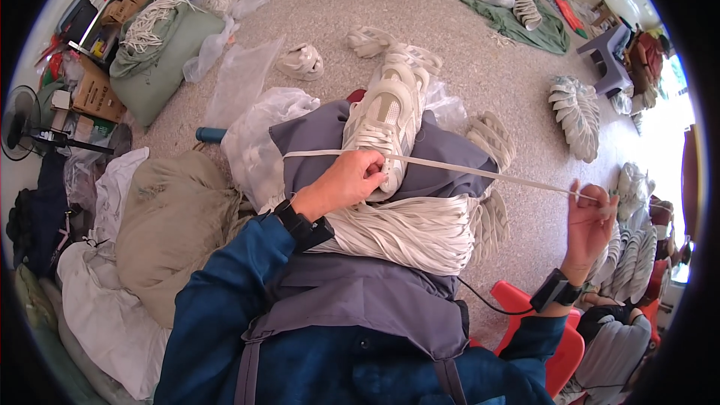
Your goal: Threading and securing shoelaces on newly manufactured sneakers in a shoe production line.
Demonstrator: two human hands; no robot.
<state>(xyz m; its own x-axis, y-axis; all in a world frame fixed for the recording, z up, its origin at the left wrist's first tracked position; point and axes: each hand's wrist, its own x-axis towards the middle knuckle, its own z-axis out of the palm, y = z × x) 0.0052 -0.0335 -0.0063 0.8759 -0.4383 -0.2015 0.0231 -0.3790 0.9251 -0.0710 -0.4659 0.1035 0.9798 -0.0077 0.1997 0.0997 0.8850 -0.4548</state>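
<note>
A beige and white sneaker [387,120] lies across my lap, its toe pointing away from me. My left hand [349,180] is closed at the shoe's eyelet edge, thumb and fingers pinched together. A flat off-white shoelace [457,167] crosses the shoe; its short end sticks out left of my left hand. Out to the right, my right hand [589,221] pinches the lace's far part, and the stretch between the hands is nearly straight. Just below the shoe, a thick bundle of white laces [405,229] rests on my grey apron [345,285].
More sneakers lie on the floor beyond my lap, including a single shoe [301,62]. A row of nested shoes [575,116] sits at right, near a grey stool [606,56]. Cloth sacks [172,225] and a fan [22,124] stand at left. A red chair [568,345] is beside me.
</note>
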